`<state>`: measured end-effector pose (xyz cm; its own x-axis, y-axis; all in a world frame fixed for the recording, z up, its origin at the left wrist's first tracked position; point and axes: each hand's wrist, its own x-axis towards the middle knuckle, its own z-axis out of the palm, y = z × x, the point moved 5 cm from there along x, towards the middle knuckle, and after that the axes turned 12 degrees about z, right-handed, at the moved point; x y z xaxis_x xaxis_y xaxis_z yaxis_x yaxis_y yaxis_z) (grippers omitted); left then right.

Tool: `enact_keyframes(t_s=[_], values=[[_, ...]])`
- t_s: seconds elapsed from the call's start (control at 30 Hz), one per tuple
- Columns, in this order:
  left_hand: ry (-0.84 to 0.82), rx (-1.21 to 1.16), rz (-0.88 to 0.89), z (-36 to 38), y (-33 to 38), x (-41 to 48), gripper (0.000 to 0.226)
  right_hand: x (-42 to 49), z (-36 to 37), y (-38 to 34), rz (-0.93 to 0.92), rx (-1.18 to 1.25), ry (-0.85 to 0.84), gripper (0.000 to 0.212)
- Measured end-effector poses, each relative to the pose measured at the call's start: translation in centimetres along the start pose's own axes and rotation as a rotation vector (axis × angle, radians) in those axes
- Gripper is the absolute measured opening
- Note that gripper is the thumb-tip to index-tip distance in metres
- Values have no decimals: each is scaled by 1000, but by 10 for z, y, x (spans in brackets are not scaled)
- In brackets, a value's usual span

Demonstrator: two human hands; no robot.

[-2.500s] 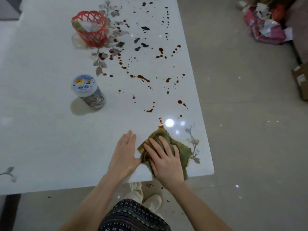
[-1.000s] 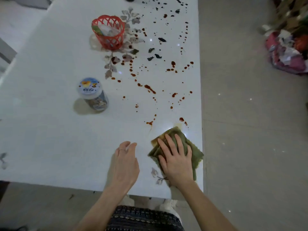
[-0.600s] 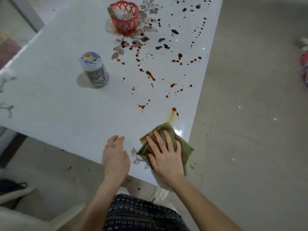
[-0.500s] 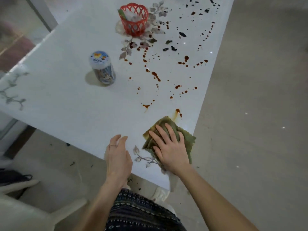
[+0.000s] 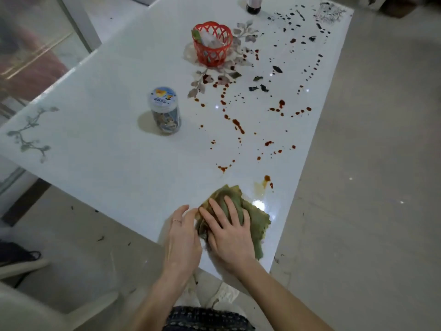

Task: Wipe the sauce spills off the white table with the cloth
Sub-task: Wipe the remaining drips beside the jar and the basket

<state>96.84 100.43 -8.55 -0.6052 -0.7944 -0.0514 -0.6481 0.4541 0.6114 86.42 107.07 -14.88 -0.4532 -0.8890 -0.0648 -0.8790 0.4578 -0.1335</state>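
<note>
A crumpled green cloth [image 5: 255, 219] lies on the near right corner of the white table [image 5: 100, 139]. My right hand [image 5: 229, 232] presses flat on it with the fingers spread. Beside it, my left hand [image 5: 182, 235] rests at the table's near edge, its fingertips touching the cloth's left side. Just beyond the cloth is a smeared brown sauce spot [image 5: 263, 183]. Red-brown sauce drops [image 5: 238, 126] trail up the right half of the table, and dark spots [image 5: 293, 40] dot the far end.
A red plastic basket [image 5: 212, 44] stands at the far middle of the table. Left of the drops is a lidded jar [image 5: 164, 111]. A dark bottle [image 5: 253, 4] sits at the far edge. Grey floor [image 5: 370, 187] runs along the right.
The view has swung so the table now runs diagonally. My left hand has moved right until it touches the cloth. The right hand stays pressed on the cloth near a smeared spot.
</note>
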Motion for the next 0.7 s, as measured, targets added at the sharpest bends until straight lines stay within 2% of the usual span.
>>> enact_keyframes(t_s=[0.13, 0.23, 0.4, 0.57, 0.7], values=[[-13, 35, 7, -10, -13, 5, 54, 61, 2, -12, 36, 38, -54, 51], [-30, 37, 19, -16, -15, 13, 52, 108, -5, 5, 118, 16, -81, 54], [-56, -12, 51, -13, -19, 20, 54, 96, -4, 11, 291, 4, 36, 53], [-122, -91, 55, 0, -14, 24, 54, 28, 2, -6, 193, -42, 81, 53], [-130, -123, 54, 3, -5, 31, 53, 49, 0, 7, 118, -71, 55, 52]])
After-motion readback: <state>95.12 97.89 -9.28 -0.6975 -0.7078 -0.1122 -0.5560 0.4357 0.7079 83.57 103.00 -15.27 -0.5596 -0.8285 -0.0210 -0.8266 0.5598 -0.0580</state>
